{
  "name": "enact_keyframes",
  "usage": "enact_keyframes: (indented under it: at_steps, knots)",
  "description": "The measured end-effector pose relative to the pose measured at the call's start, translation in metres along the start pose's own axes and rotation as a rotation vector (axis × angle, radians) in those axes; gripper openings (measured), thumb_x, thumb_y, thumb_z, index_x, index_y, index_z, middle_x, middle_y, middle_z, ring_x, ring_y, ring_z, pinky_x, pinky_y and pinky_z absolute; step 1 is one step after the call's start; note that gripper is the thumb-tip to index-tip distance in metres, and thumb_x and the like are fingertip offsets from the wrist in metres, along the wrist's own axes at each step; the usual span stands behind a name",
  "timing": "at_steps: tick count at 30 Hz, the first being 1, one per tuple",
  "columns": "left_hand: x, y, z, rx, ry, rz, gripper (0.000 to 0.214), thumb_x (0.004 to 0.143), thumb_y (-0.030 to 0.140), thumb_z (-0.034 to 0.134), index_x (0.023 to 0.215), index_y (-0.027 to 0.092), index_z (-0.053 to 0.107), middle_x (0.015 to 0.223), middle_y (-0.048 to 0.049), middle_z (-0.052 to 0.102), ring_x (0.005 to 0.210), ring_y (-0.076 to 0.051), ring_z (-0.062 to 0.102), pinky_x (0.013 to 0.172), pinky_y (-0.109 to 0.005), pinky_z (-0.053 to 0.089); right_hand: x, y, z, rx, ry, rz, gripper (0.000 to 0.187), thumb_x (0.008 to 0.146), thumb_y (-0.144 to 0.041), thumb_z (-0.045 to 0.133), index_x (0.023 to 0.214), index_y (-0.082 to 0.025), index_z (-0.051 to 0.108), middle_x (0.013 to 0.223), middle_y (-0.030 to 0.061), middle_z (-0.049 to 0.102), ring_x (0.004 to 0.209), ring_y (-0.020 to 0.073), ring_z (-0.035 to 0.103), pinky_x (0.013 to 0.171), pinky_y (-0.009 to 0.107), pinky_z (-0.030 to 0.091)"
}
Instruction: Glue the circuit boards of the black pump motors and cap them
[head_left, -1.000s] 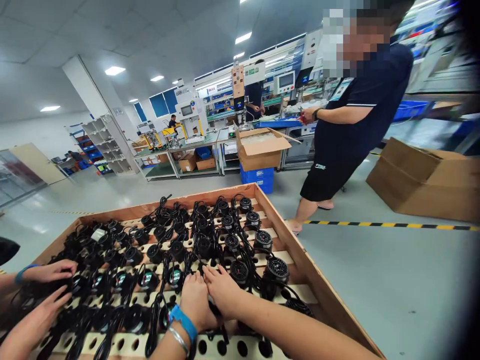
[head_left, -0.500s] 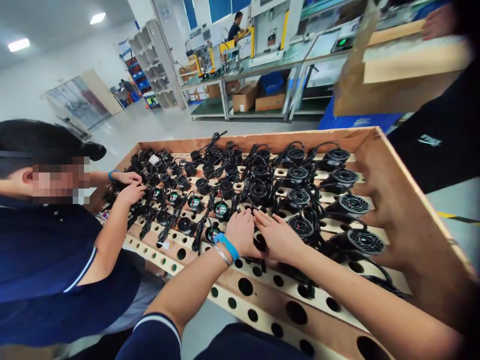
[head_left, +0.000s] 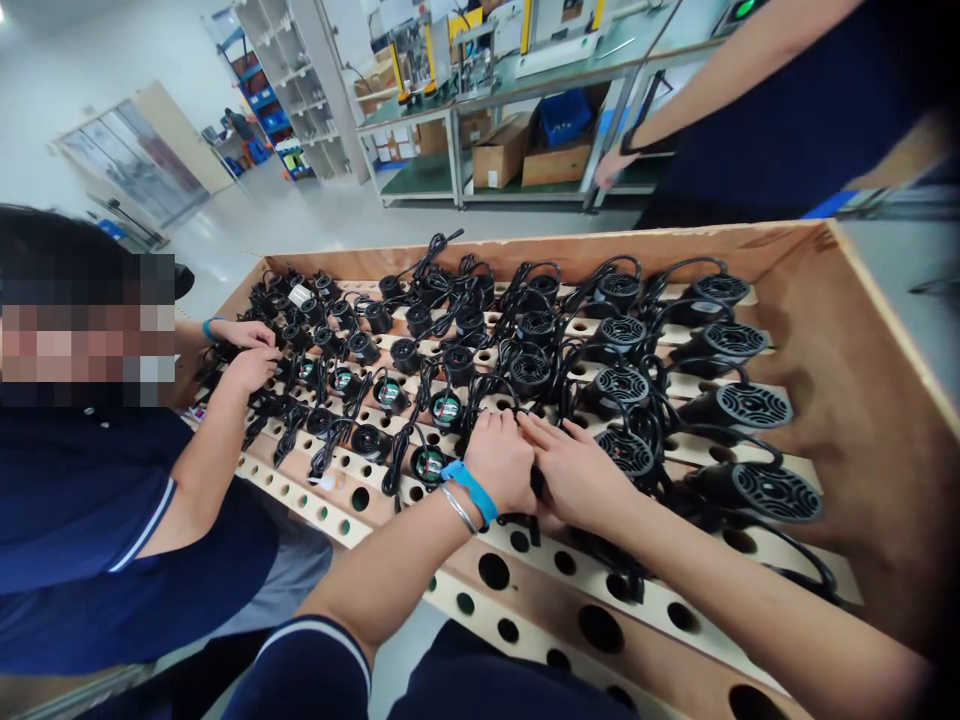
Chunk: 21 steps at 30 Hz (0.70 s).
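Observation:
My left hand, with a blue band and a bracelet at the wrist, is curled closed over a spot in the front rows of black parts. Pressed close against it, my right hand has its fingers bent together at the same spot. What lies between them is mostly hidden; a bit of black shows below the fingers. Just right of my hands is a black round unit with a swirl-patterned grille. To the left, a black housing with an exposed green circuit board sits in the wooden rack. Coiled black cables lie behind my fingers.
A wooden crate wall rises on the right. At left, a co-worker's hands work among the smaller black parts. Another person's arm is beyond the crate's far edge. A workbench with cardboard boxes underneath stands behind.
The view has shifted slightly. My hands stay together at the same spot, the right turned a little. The person at far right has moved, and the cardboard box there is out of view.

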<state>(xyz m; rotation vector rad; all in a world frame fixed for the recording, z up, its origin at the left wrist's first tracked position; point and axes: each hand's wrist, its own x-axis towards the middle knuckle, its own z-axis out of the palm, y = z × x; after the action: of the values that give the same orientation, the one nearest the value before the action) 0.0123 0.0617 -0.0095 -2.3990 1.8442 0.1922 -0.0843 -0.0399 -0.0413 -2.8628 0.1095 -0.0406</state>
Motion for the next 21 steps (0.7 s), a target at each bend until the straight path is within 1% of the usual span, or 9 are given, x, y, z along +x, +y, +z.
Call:
enact_keyframes:
  at_steps: [2, 4, 5, 7, 9, 11, 13, 16, 21]
  knots:
    - [0.0, 0.002, -0.001, 0.022, -0.011, 0.0, 0.102, 0.062, 0.058, 0.066, 0.137, -0.007, 0.043, 0.138, -0.0319, 0.047, 0.127, -0.037, 0.046, 0.113, -0.047, 0.025, 0.0, 0.0, -0.003, 0.026, 0.005, 0.013, 0.063, 0.064, -0.023, 0.059, 0.125, -0.009, 0.062, 0.143, 0.0208, 0.043, 0.132, 0.0336, 0.044, 0.109, 0.051, 0.033]
    - [-0.001, 0.004, -0.002, 0.035, -0.025, -0.008, 0.103, 0.063, 0.062, 0.065, 0.137, -0.006, 0.044, 0.141, -0.0323, 0.044, 0.13, -0.038, 0.044, 0.113, -0.047, 0.025, 0.005, 0.004, -0.008, 0.064, 0.009, 0.029, 0.057, 0.062, -0.02, 0.058, 0.117, -0.012, 0.067, 0.14, 0.0172, 0.05, 0.125, 0.0308, 0.051, 0.106, 0.046, 0.038]
    - [-0.001, 0.005, -0.003, 0.038, -0.035, -0.017, 0.103, 0.063, 0.066, 0.064, 0.135, -0.005, 0.047, 0.142, -0.0323, 0.043, 0.13, -0.039, 0.043, 0.112, -0.047, 0.026, 0.01, 0.008, -0.012, 0.086, 0.015, 0.049, 0.049, 0.063, -0.02, 0.057, 0.111, -0.015, 0.07, 0.134, 0.0146, 0.056, 0.118, 0.0281, 0.056, 0.102, 0.042, 0.042]
    - [-0.001, 0.006, -0.004, 0.038, -0.052, -0.031, 0.102, 0.063, 0.072, 0.062, 0.13, -0.003, 0.053, 0.142, -0.0323, 0.043, 0.129, -0.04, 0.044, 0.111, -0.048, 0.026, 0.026, 0.019, -0.018, 0.127, 0.043, 0.12, 0.034, 0.073, -0.023, 0.051, 0.098, -0.018, 0.072, 0.116, 0.0104, 0.067, 0.101, 0.023, 0.064, 0.091, 0.036, 0.049]
    - [-0.002, 0.007, -0.004, 0.034, -0.047, -0.037, 0.099, 0.062, 0.075, 0.062, 0.124, -0.002, 0.06, 0.14, -0.0327, 0.045, 0.127, -0.041, 0.046, 0.11, -0.049, 0.027, 0.047, 0.032, -0.023, 0.165, 0.08, 0.207, 0.031, 0.082, -0.031, 0.046, 0.093, -0.018, 0.071, 0.101, 0.0101, 0.07, 0.088, 0.0217, 0.066, 0.081, 0.035, 0.051]
    - [-0.002, 0.008, -0.002, 0.025, -0.017, -0.035, 0.097, 0.063, 0.077, 0.06, 0.119, -0.002, 0.063, 0.137, -0.0332, 0.047, 0.126, -0.041, 0.047, 0.11, -0.049, 0.028, 0.066, 0.045, -0.023, 0.211, 0.09, 0.267, 0.032, 0.082, -0.04, 0.049, 0.09, -0.017, 0.07, 0.092, 0.0098, 0.07, 0.079, 0.0215, 0.065, 0.074, 0.034, 0.051]
    - [-0.002, 0.009, 0.001, 0.013, 0.009, -0.043, 0.096, 0.065, 0.077, 0.059, 0.117, -0.002, 0.065, 0.137, -0.0344, 0.047, 0.127, -0.043, 0.046, 0.11, -0.05, 0.027, 0.076, 0.055, -0.02, 0.274, 0.066, 0.287, 0.028, 0.077, -0.042, 0.054, 0.082, -0.018, 0.068, 0.08, 0.0065, 0.069, 0.069, 0.0193, 0.063, 0.066, 0.03, 0.05]
    - [-0.001, 0.011, 0.004, -0.011, 0.0, -0.045, 0.092, 0.068, 0.073, 0.06, 0.119, -0.004, 0.064, 0.139, -0.0366, 0.044, 0.127, -0.045, 0.046, 0.111, -0.052, 0.025, 0.071, 0.062, -0.016, 0.366, 0.038, 0.282, 0.023, 0.076, -0.041, 0.053, 0.074, -0.02, 0.061, 0.067, 0.0029, 0.065, 0.06, 0.0165, 0.06, 0.059, 0.028, 0.048]
    - [0.001, 0.012, 0.003, -0.034, -0.039, -0.007, 0.083, 0.07, 0.065, 0.063, 0.118, -0.002, 0.066, 0.139, -0.0361, 0.044, 0.128, -0.049, 0.045, 0.111, -0.056, 0.022, 0.05, 0.058, -0.018, 0.447, 0.059, 0.248, 0.027, 0.077, -0.047, 0.047, 0.073, -0.021, 0.054, 0.069, 0.005, 0.064, 0.061, 0.0171, 0.06, 0.061, 0.03, 0.05]
